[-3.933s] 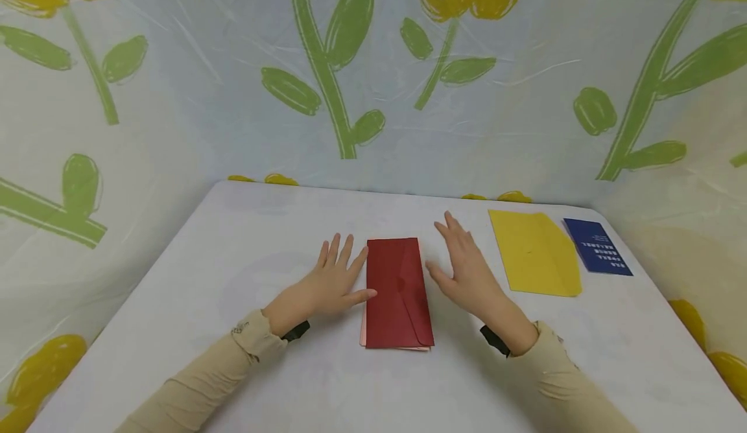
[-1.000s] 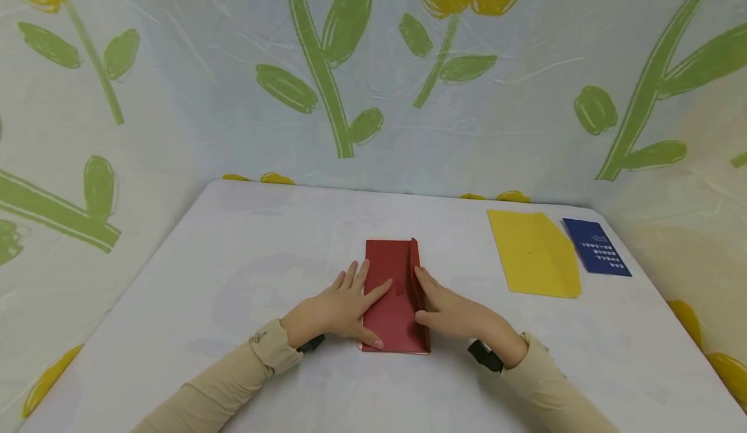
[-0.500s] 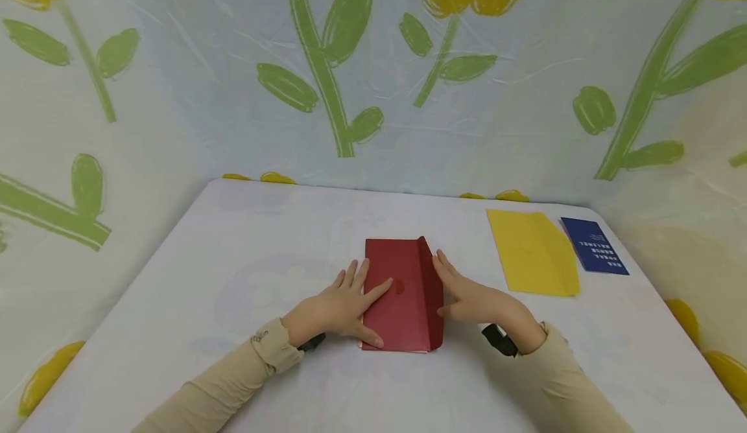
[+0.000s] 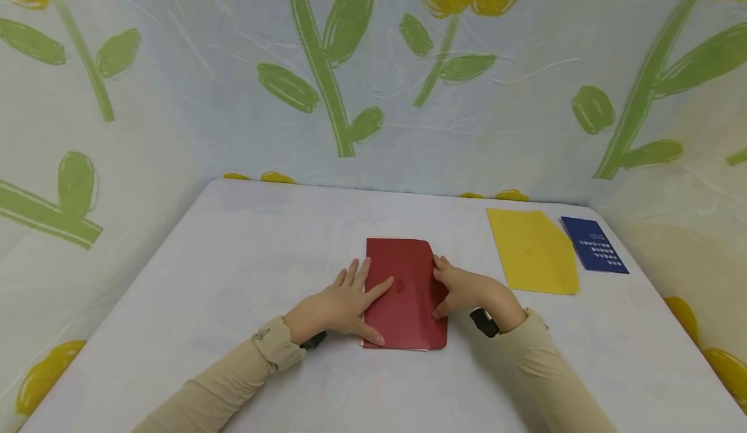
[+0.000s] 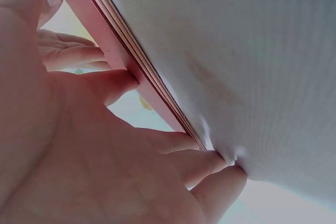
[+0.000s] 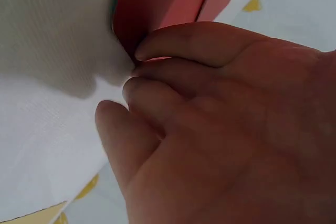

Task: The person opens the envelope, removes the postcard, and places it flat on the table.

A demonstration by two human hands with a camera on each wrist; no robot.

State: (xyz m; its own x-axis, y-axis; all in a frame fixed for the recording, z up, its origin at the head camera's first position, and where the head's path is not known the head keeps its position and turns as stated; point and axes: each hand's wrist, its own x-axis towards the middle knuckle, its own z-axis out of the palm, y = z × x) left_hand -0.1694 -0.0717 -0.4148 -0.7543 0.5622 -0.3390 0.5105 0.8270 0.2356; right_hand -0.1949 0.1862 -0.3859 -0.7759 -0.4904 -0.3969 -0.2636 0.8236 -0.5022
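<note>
A red envelope [image 4: 403, 290] lies at the middle of the table in the head view, its flap [image 4: 436, 329] spread out to the right. Pale pink layers [image 5: 139, 53] show beneath its edge in the left wrist view. My left hand [image 4: 338, 303] rests with spread fingers on the envelope's left side, thumb and index finger on its face. At the flap's outer edge, my right hand [image 4: 469, 290] touches it with fingertips and thumb. From the right wrist view, the fingers look only slightly bent against the flap's edge [image 6: 157, 3]; the thumb's contact is hidden there.
To the right lies a yellow envelope [image 4: 532, 251], with a dark blue card [image 4: 596, 245] bearing white print beside it. A white cloth covers the table [image 4: 280, 225]. Behind stands a flower-patterned curtain [image 4: 222, 96].
My right hand has turned the envelope's flap outward to the right, from folded over to nearly flat. The left hand moved onto the envelope earlier and has stayed there.
</note>
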